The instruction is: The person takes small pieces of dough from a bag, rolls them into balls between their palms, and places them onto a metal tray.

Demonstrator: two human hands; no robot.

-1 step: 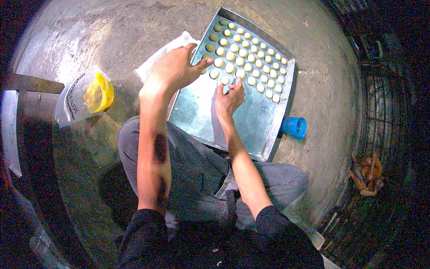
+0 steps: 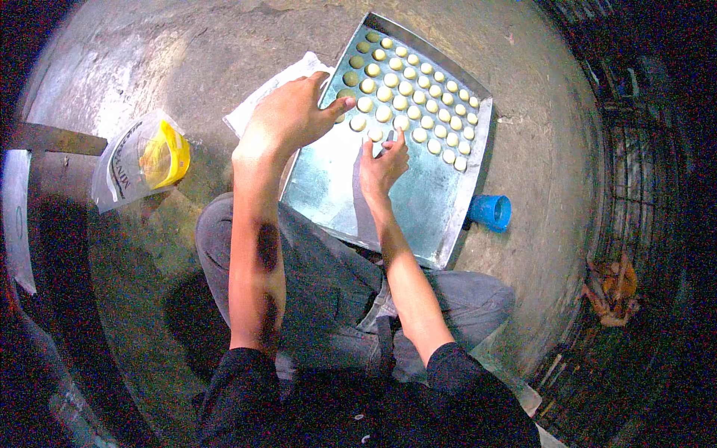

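A shallow metal baking tray [image 2: 328,194] lies in front of my crossed legs, tilted to the right. Rows of small round pale dough balls [image 2: 402,88] cover its far half; those along the left edge sit in shadow. Over the tray's left rim is my left hand [image 2: 295,112], thumb stretched across toward the shaded balls and fingers apart. My right hand [image 2: 385,163] is at the nearest row, thumb and index finger spread, their tips beside two dough balls. The other right fingers curl under, and I see nothing held in them.
White paper or cloth [image 2: 269,86] lies under the tray's left side. A clear plastic bag with yellow contents [image 2: 168,153] stands on the concrete floor at left, beside a wooden bar [image 2: 63,140]. A blue cup [image 2: 491,213] lies by the tray's right edge. Dark slats line the far right.
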